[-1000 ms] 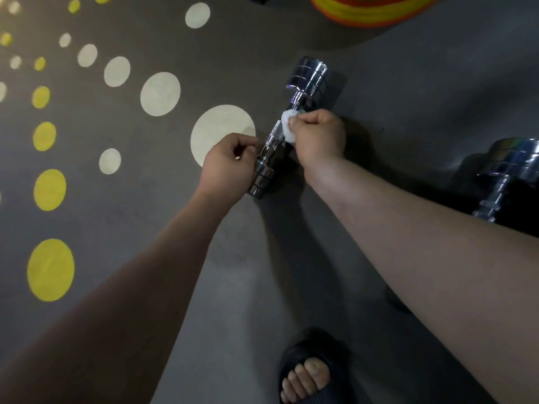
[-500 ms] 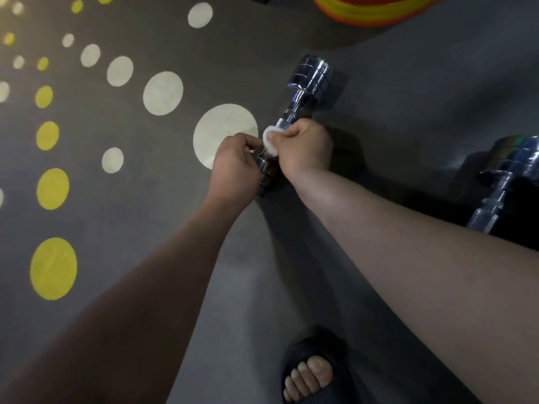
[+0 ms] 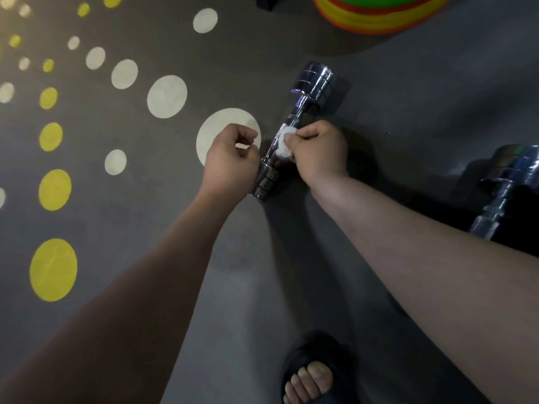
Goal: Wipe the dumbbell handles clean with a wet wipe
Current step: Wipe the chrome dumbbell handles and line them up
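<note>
A chrome dumbbell [image 3: 313, 83] lies slantwise on the grey floor, its near head by my hands. My right hand [image 3: 319, 150] pinches a small white wet wipe [image 3: 283, 143] and presses it on the lower part of the handle. My left hand [image 3: 230, 161] is curled into a loose fist just left of the near head, its edge against the chrome. Nothing shows between its fingers. A second chrome dumbbell [image 3: 507, 185] lies at the right edge, partly hidden behind my right forearm.
The floor carries white and yellow painted dots [image 3: 166, 96] on the left. A stack of bright coloured discs [image 3: 379, 18] sits at the top. My foot in a black slipper [image 3: 316, 374] stands at the bottom centre.
My right hand slid the wipe down the handle toward the near head. My left hand shifted left, uncovering the near head it gripped before.
</note>
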The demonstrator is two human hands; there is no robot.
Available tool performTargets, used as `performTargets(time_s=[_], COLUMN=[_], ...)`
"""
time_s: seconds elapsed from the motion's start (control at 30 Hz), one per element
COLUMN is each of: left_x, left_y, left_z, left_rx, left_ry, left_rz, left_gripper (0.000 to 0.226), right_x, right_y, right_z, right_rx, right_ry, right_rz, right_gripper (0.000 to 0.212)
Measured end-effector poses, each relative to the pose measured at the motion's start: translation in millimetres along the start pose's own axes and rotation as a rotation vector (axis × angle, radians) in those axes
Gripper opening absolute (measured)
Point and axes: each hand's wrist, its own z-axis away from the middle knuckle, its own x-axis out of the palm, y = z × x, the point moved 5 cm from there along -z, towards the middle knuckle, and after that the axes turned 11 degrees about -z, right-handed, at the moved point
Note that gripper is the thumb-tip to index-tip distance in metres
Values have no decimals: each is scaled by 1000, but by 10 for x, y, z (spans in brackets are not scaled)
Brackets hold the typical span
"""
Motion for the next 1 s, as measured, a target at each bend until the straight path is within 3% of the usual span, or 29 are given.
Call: performTargets(time_s=[0.13,0.27,0.33,0.47,0.57,0.77,0.9,1.0], left_x=[48,178,192,198,194,320,402,503], left_y=[239,330,328,361,489,693,695,709], left_z=[-27,-182,-276,-369,-329,-211,-420,-611], left_rx=[313,409,377,266,329,436,304,198], left_ry=[11,-59,-34,-47,-56,-128,-111,-233], left_rz=[-91,-244,-303,-243,-294,-397,-421,-375], left_gripper=[11,27,20,22,40,16,26,29], right_x=[-34,-3,-46,-191,-232,-259,-287,-312], right_y=[-80,-56,-28,-222,-359,-429,-456,-463], right_z=[-85,-116,-164,-232,-308,-458,-464,-469], right_rx=[2,88,85,-131,-327,-514,-568,-605], right_ry=[-8,-139,-154,-109,-138,-185,-240,-268], right_rz=[-125,-230,-222,-42,121,295,347,394], right_gripper=[11,18,20,24,34,27,28,33])
